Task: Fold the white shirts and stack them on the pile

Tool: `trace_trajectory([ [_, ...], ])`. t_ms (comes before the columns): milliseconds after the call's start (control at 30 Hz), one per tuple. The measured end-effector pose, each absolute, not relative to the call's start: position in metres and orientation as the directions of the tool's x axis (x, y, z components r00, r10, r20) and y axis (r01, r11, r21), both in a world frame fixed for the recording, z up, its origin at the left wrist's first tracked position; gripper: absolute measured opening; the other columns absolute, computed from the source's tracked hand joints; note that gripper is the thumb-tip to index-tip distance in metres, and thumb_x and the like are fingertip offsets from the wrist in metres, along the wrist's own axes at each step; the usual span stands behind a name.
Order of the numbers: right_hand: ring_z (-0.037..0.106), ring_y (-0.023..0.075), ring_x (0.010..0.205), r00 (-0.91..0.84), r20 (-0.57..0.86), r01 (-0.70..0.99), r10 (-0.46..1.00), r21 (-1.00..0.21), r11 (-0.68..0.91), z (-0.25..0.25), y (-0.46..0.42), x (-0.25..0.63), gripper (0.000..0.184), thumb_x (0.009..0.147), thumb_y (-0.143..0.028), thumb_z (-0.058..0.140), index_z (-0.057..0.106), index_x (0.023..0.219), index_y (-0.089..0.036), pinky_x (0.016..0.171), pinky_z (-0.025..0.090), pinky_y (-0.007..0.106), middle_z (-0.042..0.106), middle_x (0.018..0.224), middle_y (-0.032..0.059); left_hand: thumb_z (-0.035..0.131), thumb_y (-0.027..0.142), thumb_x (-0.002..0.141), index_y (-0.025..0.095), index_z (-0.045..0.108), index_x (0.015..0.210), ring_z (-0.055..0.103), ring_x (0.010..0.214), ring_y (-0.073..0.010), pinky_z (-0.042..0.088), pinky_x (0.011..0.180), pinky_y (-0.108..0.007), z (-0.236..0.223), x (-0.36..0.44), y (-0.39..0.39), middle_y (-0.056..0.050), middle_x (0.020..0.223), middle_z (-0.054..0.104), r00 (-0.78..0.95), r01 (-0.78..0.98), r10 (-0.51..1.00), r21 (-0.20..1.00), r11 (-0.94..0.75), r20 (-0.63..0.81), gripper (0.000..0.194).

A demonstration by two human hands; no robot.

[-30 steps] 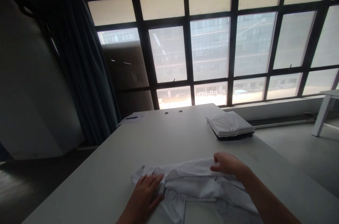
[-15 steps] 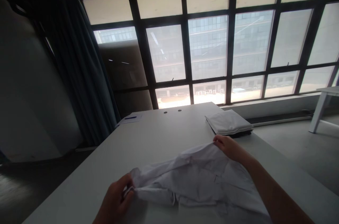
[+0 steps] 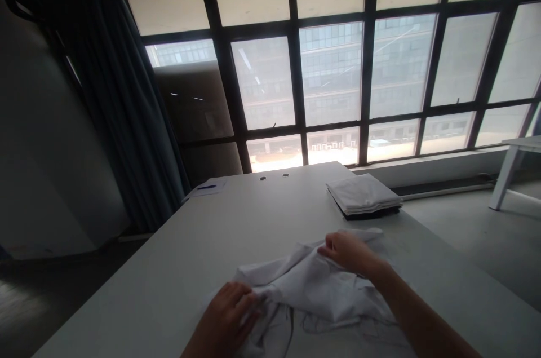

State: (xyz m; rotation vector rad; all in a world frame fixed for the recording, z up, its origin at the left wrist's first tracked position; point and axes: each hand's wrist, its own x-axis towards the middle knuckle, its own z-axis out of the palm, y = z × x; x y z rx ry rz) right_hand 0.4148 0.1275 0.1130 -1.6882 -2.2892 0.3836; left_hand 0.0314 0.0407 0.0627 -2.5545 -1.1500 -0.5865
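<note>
Left hand [image 3: 224, 313] and right hand [image 3: 349, 251] are well apart, both on a crumpled white garment [image 3: 308, 290] lying near the close edge of a pale bench [image 3: 169, 284]. The left hand sits low on the cloth, its fingers curled over a bunched fold; whether it actually grips, the view does not settle. The right hand is closed on a raised fold further along, with the fabric drawn up under its fingers. Between the hands the garment rises in loose ridges, and its lower part runs out of view past the bench's close edge.

Farther along the bench, well beyond the right hand, sits a neat stack of folded white cloth [image 3: 363, 193] on a dark folded layer [image 3: 372, 212]. Toward the far left corner lies a sheet of paper [image 3: 207, 189] with a blue pen [image 3: 206, 187] on it. Two small round holes [image 3: 274, 176] mark the far end of the bench, in front of a tall gridded window [image 3: 329, 70] and a dark curtain [image 3: 122, 110].
</note>
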Motion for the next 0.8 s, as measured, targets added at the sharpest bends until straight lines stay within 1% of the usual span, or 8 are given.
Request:
trace_trajectory([
  [67, 0.068, 0.0273, 0.089, -0.381, -0.074, 0.865, 0.922, -0.381, 0.327, 0.102, 0.118, 0.403, 0.036, 0.082, -0.053, 0.071, 0.071, 0.094, -0.019, 0.08, 0.048, 0.035, 0.074, 0.097, 0.0103, 0.071, 0.048, 0.089, 0.034, 0.058, 0.137, 0.067, 0.113, -0.0272, 0.056, 0.097, -0.039, 0.055, 0.049, 0.035, -0.008, 0.131, 0.069, 0.68, 0.703, 0.637, -0.075, -0.707, 0.363, 0.052],
  [167, 0.065, 0.0339, 0.111, -0.427, -0.102, 0.848, 0.898, -0.39, 0.359, 0.082, 0.106, 0.385, 0.054, 0.072, -0.04, 0.081, 0.067, 0.118, -0.017, 0.095, 0.048, 0.04, 0.07, 0.119, 0.0151, 0.075, 0.059, 0.082, 0.035, 0.031, 0.159, 0.055, 0.135, -0.0324, 0.052, 0.107, -0.044, 0.039, 0.055, 0.038, -0.009, 0.156, 0.05, 0.702, 0.698, 0.661, -0.071, -0.713, 0.267, 0.092],
  [233, 0.062, 0.0326, 0.118, -0.447, -0.101, 0.828, 0.889, -0.422, 0.368, 0.073, 0.101, 0.374, 0.064, 0.072, -0.029, 0.079, 0.059, 0.132, -0.017, 0.101, 0.046, 0.039, 0.065, 0.129, 0.0162, 0.068, 0.058, 0.088, 0.037, 0.022, 0.161, 0.052, 0.139, -0.0315, 0.05, 0.11, -0.045, 0.029, 0.046, 0.046, -0.006, 0.16, 0.043, 0.68, 0.724, 0.693, -0.073, -0.686, 0.239, 0.089],
  [333, 0.062, 0.0267, 0.119, -0.529, -0.099, 0.749, 0.843, -0.523, 0.408, 0.072, 0.097, 0.363, 0.069, 0.075, -0.018, 0.071, 0.051, 0.141, -0.024, 0.102, 0.045, 0.034, 0.06, 0.134, 0.0123, 0.058, 0.057, 0.096, 0.039, 0.024, 0.16, 0.048, 0.142, -0.0317, 0.045, 0.113, -0.049, 0.016, 0.022, 0.062, -0.005, 0.16, 0.042, 0.616, 0.782, 0.746, -0.086, -0.617, 0.253, 0.075],
  [433, 0.064, 0.0227, 0.113, -0.59, -0.076, 0.668, 0.804, -0.605, 0.433, 0.09, 0.095, 0.366, 0.058, 0.082, -0.016, 0.062, 0.054, 0.138, -0.027, 0.1, 0.046, 0.032, 0.066, 0.125, 0.0082, 0.055, 0.06, 0.096, 0.041, 0.037, 0.155, 0.046, 0.143, -0.0367, 0.04, 0.113, -0.06, 0.004, -0.005, 0.077, -0.006, 0.157, 0.048, 0.496, 0.867, 0.825, -0.101, -0.488, 0.272, 0.064],
  [533, 0.063, 0.0225, 0.114, -0.554, 0.073, 0.603, 0.829, -0.652, 0.46, 0.117, 0.099, 0.38, 0.044, 0.089, -0.022, 0.056, 0.059, 0.133, -0.024, 0.101, 0.045, 0.033, 0.066, 0.125, 0.0087, 0.055, 0.057, 0.097, 0.045, 0.047, 0.148, 0.042, 0.144, -0.0404, 0.03, 0.113, -0.07, -0.004, -0.029, 0.088, -0.006, 0.155, 0.051, 0.343, 0.939, 0.903, -0.104, -0.328, 0.26, 0.053],
  [667, 0.063, 0.0235, 0.107, -0.303, 0.38, 0.522, 0.874, -0.701, 0.486, 0.148, 0.112, 0.409, 0.03, 0.095, -0.035, 0.049, 0.066, 0.115, -0.02, 0.094, 0.049, 0.033, 0.069, 0.116, 0.0102, 0.056, 0.036, 0.096, 0.04, 0.056, 0.143, 0.039, 0.147, -0.0392, 0.018, 0.118, -0.07, -0.003, -0.049, 0.091, -0.008, 0.154, 0.052, 0.169, 0.982, 0.942, -0.128, -0.137, 0.291, 0.047],
  [800, 0.062, 0.0193, 0.075, 0.043, 0.439, 0.419, 0.897, -0.823, 0.383, 0.157, 0.123, 0.432, 0.039, 0.093, -0.053, 0.052, 0.063, 0.108, -0.019, 0.064, 0.047, 0.027, 0.069, 0.095, 0.007, 0.056, 0.017, 0.086, 0.035, 0.069, 0.13, 0.039, 0.147, -0.0373, 0.017, 0.119, -0.066, 0.012, -0.054, 0.084, -0.009, 0.153, 0.053, 0.091, 0.986, 0.923, -0.161, -0.032, 0.375, 0.049],
])
